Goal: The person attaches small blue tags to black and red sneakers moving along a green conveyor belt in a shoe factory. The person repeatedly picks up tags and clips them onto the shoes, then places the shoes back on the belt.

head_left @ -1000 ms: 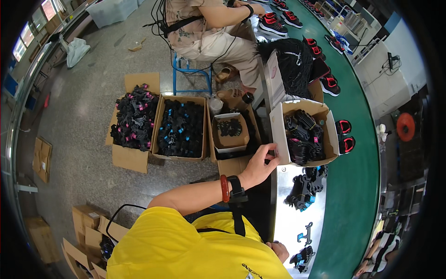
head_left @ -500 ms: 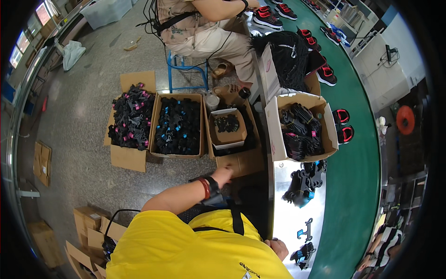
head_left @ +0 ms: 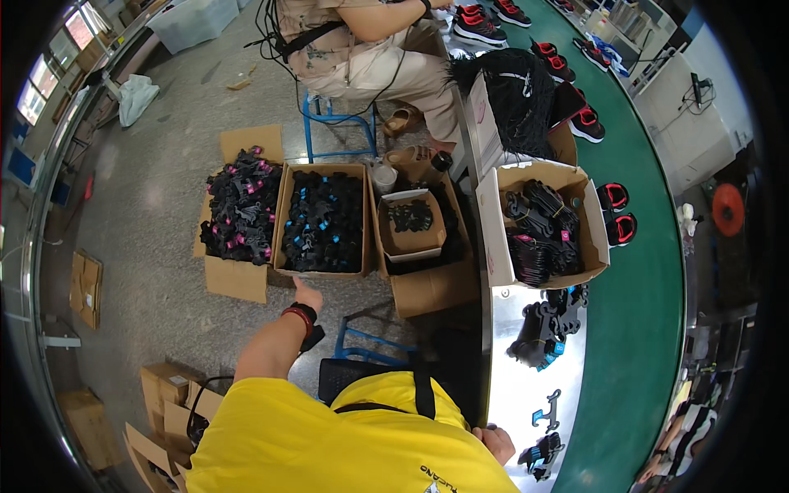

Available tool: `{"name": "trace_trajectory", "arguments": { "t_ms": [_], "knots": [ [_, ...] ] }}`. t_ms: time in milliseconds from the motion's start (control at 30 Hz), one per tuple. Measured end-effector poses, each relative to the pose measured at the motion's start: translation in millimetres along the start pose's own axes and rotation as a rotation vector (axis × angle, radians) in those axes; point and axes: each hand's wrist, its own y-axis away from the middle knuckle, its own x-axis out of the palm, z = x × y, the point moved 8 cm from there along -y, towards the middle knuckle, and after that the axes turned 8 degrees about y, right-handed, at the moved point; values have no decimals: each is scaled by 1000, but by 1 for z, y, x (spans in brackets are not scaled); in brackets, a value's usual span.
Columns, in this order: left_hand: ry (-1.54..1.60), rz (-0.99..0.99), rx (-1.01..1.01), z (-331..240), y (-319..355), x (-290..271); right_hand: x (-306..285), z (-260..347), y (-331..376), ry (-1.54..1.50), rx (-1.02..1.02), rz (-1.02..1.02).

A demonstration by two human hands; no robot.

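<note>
My left hand is stretched forward with a finger extended, just in front of the near side of a cardboard box. I cannot tell whether it touches the box. That box is full of black plastic hangers with blue tags. Beside it on the left stands an open box heaped with similar black hangers with pink tags. My right hand rests curled at the edge of the metal bench; what its fingers hold, if anything, is hidden. Near it lie a single black hanger and a small bundle of hangers.
A third box holds a smaller carton. On the bench stand a white carton of bundled black hangers and a box of black laces. Black-and-red shoes sit on the green belt. A seated person works ahead.
My left hand has moved left, from the third box's near flap to the front of the blue-tagged hanger box. My right hand stays at the bench edge. The view has shifted slightly.
</note>
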Motion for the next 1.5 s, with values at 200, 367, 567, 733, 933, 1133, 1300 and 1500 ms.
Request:
{"name": "trace_trajectory", "arguments": {
  "t_ms": [200,367,567,733,933,1133,1300,1500],
  "knots": [
    [355,-160,49,-76,-15,-71,5,4,5,-26,-305,-89],
    [384,-322,60,-85,-65,-139,6,10,5,34,-431,-56],
    [39,-101,123,-66,-69,-103,4,9,9,37,-465,-113],
    [-1128,580,1233,-38,59,67,7,3,10,27,-446,-88],
    [-671,1056,723,-31,210,170,-1,0,-1,-13,-144,-52],
    [-828,998,872,-37,208,204,3,-4,4,-35,-229,-92],
    [-768,768,651,-61,152,173,1,-8,3,-84,-99,-86],
    [-804,732,579,-59,136,148,15,-18,18,-62,-193,-131]
  ]
}}
